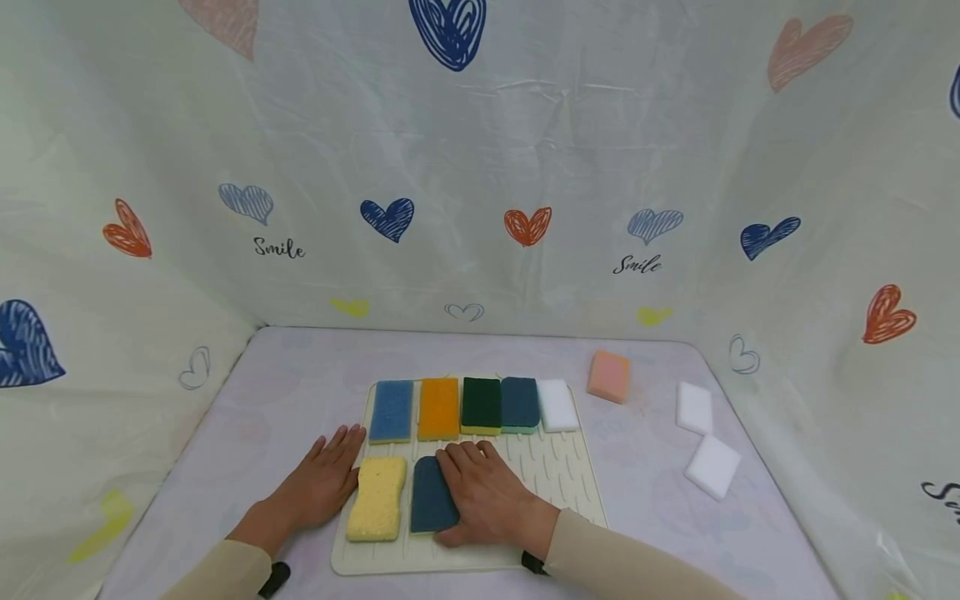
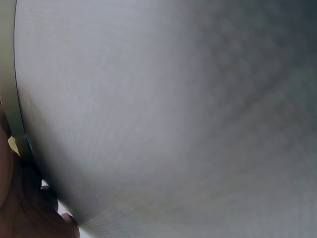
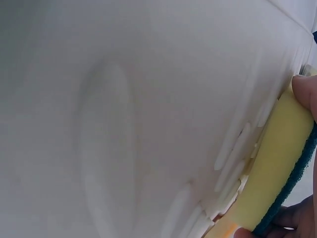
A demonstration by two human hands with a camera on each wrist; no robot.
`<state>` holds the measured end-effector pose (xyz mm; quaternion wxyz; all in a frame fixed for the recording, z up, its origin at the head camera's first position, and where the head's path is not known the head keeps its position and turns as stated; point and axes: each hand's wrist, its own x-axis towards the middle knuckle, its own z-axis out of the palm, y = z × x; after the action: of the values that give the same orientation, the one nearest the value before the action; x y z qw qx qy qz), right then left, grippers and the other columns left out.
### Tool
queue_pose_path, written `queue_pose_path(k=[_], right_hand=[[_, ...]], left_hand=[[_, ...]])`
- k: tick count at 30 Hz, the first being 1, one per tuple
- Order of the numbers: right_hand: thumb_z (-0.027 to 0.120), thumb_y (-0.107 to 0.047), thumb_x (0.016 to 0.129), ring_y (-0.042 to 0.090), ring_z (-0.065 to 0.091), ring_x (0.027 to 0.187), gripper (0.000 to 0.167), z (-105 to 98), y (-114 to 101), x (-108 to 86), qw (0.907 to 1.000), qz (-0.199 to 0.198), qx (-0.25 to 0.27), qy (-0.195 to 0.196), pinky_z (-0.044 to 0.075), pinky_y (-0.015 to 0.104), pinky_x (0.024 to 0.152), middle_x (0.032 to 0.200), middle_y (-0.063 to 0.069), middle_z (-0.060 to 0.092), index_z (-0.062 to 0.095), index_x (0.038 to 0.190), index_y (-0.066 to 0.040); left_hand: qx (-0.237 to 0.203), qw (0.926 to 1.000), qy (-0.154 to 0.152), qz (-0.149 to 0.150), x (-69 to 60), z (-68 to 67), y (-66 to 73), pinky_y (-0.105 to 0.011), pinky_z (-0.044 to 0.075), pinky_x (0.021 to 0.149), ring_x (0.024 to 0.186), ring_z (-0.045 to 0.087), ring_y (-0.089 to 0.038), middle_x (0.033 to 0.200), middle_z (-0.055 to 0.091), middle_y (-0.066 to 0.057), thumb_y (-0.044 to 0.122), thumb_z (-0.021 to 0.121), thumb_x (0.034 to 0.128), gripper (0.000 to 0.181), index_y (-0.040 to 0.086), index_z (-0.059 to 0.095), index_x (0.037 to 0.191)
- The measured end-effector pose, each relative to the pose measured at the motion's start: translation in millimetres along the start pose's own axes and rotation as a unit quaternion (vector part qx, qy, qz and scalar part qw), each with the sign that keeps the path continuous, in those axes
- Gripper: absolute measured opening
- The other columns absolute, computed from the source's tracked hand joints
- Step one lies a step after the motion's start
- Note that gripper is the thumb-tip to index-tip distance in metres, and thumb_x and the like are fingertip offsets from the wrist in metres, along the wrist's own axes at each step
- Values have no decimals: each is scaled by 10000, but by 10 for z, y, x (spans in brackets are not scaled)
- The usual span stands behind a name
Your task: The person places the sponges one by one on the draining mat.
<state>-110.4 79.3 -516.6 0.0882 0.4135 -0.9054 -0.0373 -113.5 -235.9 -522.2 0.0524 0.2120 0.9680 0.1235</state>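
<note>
At left, a person's left hand [image 1: 318, 482] lies with fingers extended at the left edge of a cream ridged mat [image 1: 562, 475], holding nothing, its thumb just beside a wavy-sided yellow sponge [image 1: 377, 500]. Beyond that sponge, a blue-topped sponge [image 1: 392, 412] begins the mat's far row. To the right of the yellow sponge, on the near half of the mat, a round-cornered teal-topped scouring sponge [image 1: 431, 497] lies between the two hands, its right side under the right hand [image 1: 491, 497], whose fingers and thumb grip it at its far and near edges. The right wrist view shows yellow foam beneath the teal layer. The far row continues rightward with an orange sponge [image 1: 438, 408], a dark-green-topped sponge [image 1: 481, 404], a second teal-topped sponge [image 1: 520, 402] and a white sponge block [image 1: 557, 406]. Off the mat to the right, on the pale tabletop [image 1: 637, 500], a pink sponge [image 1: 609, 377] sits at the far side, with two more white blocks [image 1: 713, 468] farther right, well apart from both hands.
</note>
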Motion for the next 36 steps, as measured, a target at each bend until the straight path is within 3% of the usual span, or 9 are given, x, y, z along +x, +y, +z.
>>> queue_pose_path(k=[36], right_hand=[[517,-917,841,207,545,1323,1110,10,23,22,9996,9,42,-289,446,399,1050,1522,65,541,445,1593,-103]], left_hand=[[30,10000,-14,-15,33,32,-19,-687,288,1215,1543,339,-480,1659,379,-263,233,540,1109,624,-61,334,1619]])
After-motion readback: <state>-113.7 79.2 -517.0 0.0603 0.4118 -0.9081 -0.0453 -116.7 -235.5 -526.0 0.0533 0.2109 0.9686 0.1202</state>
